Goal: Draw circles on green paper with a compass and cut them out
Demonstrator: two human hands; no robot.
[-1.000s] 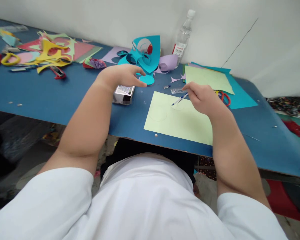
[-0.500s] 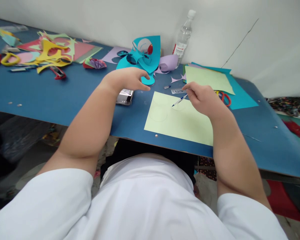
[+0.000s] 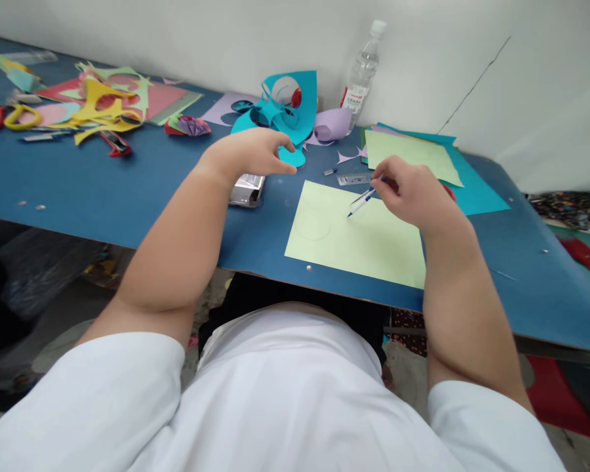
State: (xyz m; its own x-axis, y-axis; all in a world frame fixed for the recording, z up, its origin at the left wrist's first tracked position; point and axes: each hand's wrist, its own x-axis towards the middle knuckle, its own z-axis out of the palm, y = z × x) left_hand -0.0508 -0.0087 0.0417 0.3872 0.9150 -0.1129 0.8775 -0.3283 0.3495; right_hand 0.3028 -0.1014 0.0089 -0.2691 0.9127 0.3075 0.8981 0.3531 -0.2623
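My right hand pinches the top of a drawing compass with a blue-and-white pen for one leg and a thin metal leg beside it. It is held tilted over a pale green sheet; whether its tips touch the paper I cannot tell. A faint round pencil-thin line marks the sheet's left part. My left hand hovers with thumb and fingers apart, holding nothing. Below it lies a dark-edged, phone-like device, partly hidden by the wrist. By its fingertips is a turquoise paper disc.
Cut turquoise paper and lilac scraps lie near the wall beside a water bottle. A clear ruler sits behind the green sheet. Stacked coloured sheets are at right; yellow offcuts and yellow-handled scissors at left.
My right hand has moved slightly right with the compass, whose tip has shifted right and a little nearer to me. The compass's second leg now shows. My left hand has barely moved.
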